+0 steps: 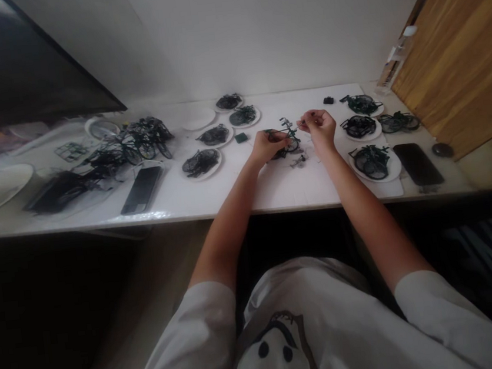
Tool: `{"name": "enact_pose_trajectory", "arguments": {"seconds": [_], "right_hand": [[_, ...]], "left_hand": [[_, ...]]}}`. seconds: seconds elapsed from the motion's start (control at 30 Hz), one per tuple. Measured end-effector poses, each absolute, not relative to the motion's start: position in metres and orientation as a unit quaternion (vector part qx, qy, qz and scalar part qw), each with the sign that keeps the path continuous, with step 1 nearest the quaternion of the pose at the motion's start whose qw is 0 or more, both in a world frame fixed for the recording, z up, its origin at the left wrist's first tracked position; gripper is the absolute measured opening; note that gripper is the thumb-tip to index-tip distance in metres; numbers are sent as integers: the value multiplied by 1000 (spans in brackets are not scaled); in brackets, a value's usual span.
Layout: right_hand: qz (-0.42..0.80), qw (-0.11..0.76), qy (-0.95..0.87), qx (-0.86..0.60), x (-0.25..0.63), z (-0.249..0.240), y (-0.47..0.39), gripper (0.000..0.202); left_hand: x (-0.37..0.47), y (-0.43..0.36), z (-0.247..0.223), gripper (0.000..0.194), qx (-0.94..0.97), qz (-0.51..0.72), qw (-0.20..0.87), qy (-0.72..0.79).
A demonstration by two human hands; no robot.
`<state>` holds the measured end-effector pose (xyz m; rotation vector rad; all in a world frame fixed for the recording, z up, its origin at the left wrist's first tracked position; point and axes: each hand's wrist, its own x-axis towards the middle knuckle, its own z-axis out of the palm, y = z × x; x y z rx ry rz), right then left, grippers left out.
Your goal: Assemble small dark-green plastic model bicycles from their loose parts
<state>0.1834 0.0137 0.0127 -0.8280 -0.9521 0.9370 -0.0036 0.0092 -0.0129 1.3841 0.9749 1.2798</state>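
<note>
A dark green miniature bicycle [291, 138] stands on the white tabletop in front of me, its handlebar up. My left hand [265, 148] is closed around its frame, fingers partly covering it. To the right, near the handlebar, my right hand [320, 127] is raised in a pinch; what it holds is too small to make out. Several small grey parts [299, 160] lie just below the bicycle. Close by on the left is a small dark green block [241, 138].
White plates of dark bicycle parts stand left [221, 162] and right [396, 172]. Finished-looking miniature bicycles [147, 137] cluster farther left, beside a phone [142, 189]. Another dark phone [418, 164], a clear bottle [397, 60] and a wooden panel [459, 65] are at right.
</note>
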Motion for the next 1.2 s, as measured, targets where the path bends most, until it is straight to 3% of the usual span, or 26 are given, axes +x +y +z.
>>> {"name": "enact_pose_trajectory", "arguments": {"seconds": [1.2], "right_hand": [[406,678,-457,-409,187,7,19,59]], "left_hand": [[-1,7,-14,34,584,537,461,397]]}}
